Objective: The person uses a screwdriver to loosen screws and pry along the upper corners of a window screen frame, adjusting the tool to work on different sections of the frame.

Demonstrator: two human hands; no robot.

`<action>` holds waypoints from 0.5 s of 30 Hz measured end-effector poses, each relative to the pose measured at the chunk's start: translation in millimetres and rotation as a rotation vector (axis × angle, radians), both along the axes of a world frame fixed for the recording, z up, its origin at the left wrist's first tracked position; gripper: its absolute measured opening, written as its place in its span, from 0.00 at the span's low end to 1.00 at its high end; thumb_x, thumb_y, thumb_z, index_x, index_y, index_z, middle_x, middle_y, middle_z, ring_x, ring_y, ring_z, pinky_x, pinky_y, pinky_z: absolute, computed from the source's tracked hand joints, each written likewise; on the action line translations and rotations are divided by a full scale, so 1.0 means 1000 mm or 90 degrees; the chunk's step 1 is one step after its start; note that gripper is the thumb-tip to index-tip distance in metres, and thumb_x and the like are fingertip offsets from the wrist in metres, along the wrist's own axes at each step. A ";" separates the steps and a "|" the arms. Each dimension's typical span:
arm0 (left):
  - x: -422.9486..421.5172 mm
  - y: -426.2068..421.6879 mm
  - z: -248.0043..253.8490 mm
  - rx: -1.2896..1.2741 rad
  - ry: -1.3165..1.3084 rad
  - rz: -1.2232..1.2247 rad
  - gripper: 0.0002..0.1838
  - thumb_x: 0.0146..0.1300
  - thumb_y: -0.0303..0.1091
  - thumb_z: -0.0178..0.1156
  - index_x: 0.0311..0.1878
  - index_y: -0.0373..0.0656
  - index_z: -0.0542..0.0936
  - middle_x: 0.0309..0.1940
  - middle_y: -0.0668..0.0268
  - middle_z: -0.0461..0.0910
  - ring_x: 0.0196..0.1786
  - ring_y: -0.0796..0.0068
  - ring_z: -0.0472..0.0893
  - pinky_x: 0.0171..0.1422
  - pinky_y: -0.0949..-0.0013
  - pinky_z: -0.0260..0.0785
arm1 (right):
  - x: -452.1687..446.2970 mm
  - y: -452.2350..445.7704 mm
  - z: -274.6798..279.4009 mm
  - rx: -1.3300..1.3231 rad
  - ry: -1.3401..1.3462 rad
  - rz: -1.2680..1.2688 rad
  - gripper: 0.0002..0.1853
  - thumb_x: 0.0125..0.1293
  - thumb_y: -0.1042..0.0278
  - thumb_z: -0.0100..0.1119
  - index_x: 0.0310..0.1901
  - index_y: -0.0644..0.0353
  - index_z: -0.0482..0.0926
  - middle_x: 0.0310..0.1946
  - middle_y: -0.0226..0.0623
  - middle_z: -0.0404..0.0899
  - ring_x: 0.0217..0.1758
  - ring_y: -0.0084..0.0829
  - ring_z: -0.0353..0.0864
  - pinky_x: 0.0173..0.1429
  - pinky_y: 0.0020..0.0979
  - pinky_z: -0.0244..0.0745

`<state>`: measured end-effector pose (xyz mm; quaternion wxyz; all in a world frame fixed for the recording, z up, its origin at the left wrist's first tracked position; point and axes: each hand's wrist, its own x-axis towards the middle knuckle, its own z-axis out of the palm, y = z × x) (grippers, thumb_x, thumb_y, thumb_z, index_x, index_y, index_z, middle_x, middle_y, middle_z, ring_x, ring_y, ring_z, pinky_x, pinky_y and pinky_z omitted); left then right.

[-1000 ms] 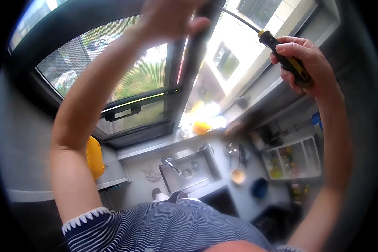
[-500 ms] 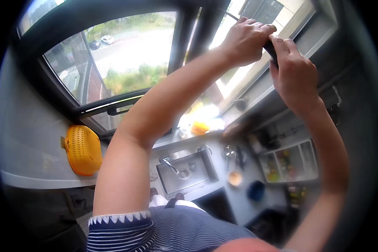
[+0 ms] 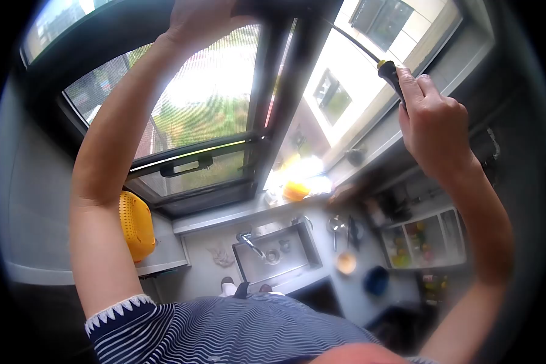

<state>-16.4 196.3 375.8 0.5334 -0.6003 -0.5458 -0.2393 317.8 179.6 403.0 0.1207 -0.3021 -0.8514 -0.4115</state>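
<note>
In my right hand (image 3: 434,115) is a screwdriver, its black and yellow handle (image 3: 392,77) wrapped by closed fingers. The long thin shaft (image 3: 355,41) slants up and left toward the dark window frame (image 3: 312,45); whether its tip touches the frame I cannot tell. My left hand (image 3: 203,18) is raised at the upper edge of the view, against the top of the screened window sash (image 3: 206,115). Its thumb side points right along the dark bar, while the other fingers are cut off or washed out by light. A black window handle (image 3: 187,165) sits on the lower bar.
Below are a steel sink (image 3: 312,246) with a faucet (image 3: 249,241) and a yellow perforated basket (image 3: 138,227) at left. On the counter stand a dark blue bowl (image 3: 376,280), a round light-coloured item (image 3: 346,262) and a white divided rack (image 3: 461,242).
My left hand has left the screwdriver's area and moved left to the top of the sash. My right hand stays on the handle, slightly lower, and the shaft now shows.
</note>
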 end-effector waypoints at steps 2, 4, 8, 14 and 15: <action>0.001 -0.003 0.001 -0.018 -0.018 -0.059 0.33 0.45 0.52 0.68 0.53 0.42 0.76 0.55 0.55 0.66 0.60 0.55 0.62 0.63 0.47 0.53 | -0.001 -0.002 0.000 -0.020 0.007 0.004 0.25 0.52 0.76 0.63 0.55 0.65 0.72 0.36 0.46 0.77 0.29 0.44 0.81 0.33 0.34 0.79; 0.001 -0.002 0.002 -0.012 -0.006 -0.091 0.30 0.45 0.52 0.68 0.49 0.44 0.78 0.50 0.57 0.69 0.54 0.57 0.66 0.58 0.51 0.57 | -0.001 -0.001 -0.001 -0.046 0.025 0.023 0.25 0.52 0.77 0.62 0.55 0.67 0.71 0.36 0.47 0.77 0.30 0.45 0.81 0.34 0.35 0.79; -0.001 0.001 0.002 0.017 0.039 -0.114 0.25 0.45 0.53 0.67 0.44 0.48 0.81 0.46 0.58 0.70 0.49 0.60 0.68 0.54 0.55 0.59 | -0.003 -0.005 0.004 -0.151 0.092 0.068 0.24 0.52 0.80 0.59 0.54 0.70 0.71 0.39 0.53 0.77 0.37 0.49 0.81 0.43 0.37 0.78; 0.001 0.001 0.003 0.017 0.052 -0.109 0.21 0.46 0.52 0.66 0.41 0.51 0.82 0.45 0.57 0.70 0.49 0.60 0.68 0.54 0.55 0.60 | -0.004 -0.004 0.020 -0.337 0.243 0.171 0.22 0.54 0.78 0.57 0.52 0.72 0.72 0.37 0.50 0.79 0.37 0.38 0.82 0.45 0.34 0.75; 0.001 0.000 0.003 0.014 0.052 -0.106 0.21 0.46 0.52 0.66 0.41 0.51 0.83 0.45 0.57 0.70 0.49 0.60 0.68 0.54 0.55 0.60 | -0.004 -0.001 0.018 -0.372 0.288 0.197 0.21 0.54 0.77 0.56 0.52 0.73 0.72 0.33 0.47 0.79 0.32 0.35 0.82 0.38 0.31 0.76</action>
